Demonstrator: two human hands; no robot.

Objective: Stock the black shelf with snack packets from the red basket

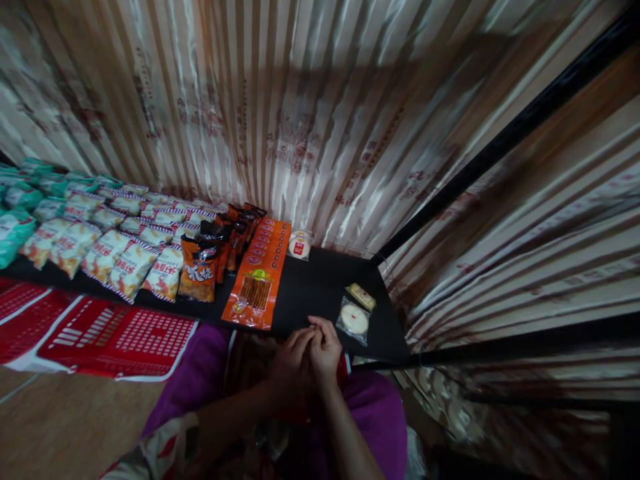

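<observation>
My left hand [294,357] and my right hand [326,352] meet at the front edge of the black shelf [313,287], above my lap. Their fingers are curled and pressed against each other; whatever lies between them, if anything, is hidden. Just right of my right hand lies a round white cake in a clear wrapper [354,320], with a small yellowish packet [361,297] behind it. To the left of my hands lies a long orange snack packet [257,273] with brown sticks showing through its window. Another wrapped round cake [299,245] with a red label sits at the back.
Rows of white snack bags [131,267], teal bags [15,233] and orange-black bags [197,270] fill the shelf's left side. Red plastic baskets [120,337] stand below it. A striped curtain [320,153] hangs behind, and a black pole [465,163] slants across the right.
</observation>
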